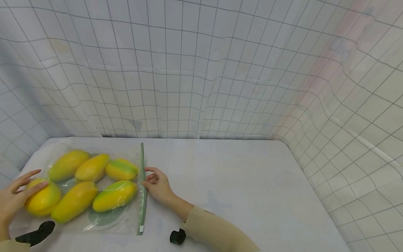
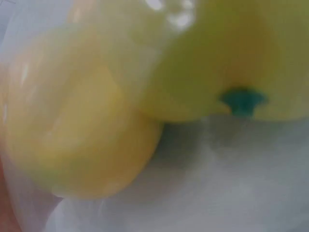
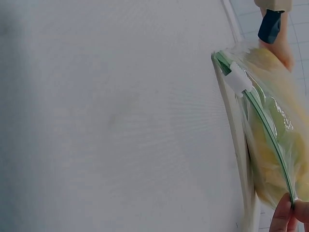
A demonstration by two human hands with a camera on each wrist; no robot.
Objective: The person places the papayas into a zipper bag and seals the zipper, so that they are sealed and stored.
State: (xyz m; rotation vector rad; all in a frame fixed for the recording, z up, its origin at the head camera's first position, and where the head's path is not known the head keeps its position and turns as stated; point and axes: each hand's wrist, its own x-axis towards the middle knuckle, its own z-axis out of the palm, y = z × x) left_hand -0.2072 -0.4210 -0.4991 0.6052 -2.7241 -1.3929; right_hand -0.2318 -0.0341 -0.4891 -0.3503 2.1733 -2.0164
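Note:
A clear zip bag (image 1: 110, 229) lies flat at the left of the table, with several yellow-green mango-like fruits (image 1: 116, 196) inside. Along its right edge runs a green zip strip (image 1: 142, 206), whose white slider (image 3: 238, 78) sits at the near end. My right hand (image 1: 158, 185) pinches this strip near its middle between thumb and fingers. At the bag's left end my left hand (image 1: 14, 199) rests on the leftmost fruit (image 1: 44, 199) through the plastic, fingers stretched over it. The left wrist view is filled by blurred fruits (image 2: 82, 121), one with a green stem.
The white table (image 1: 239, 196) extends to the right of the bag. Grid-patterned curtains (image 1: 189, 70) hang behind it and at both sides. A black wrist device (image 1: 177, 237) is by my right sleeve, another dark one (image 1: 39, 232) by my left wrist.

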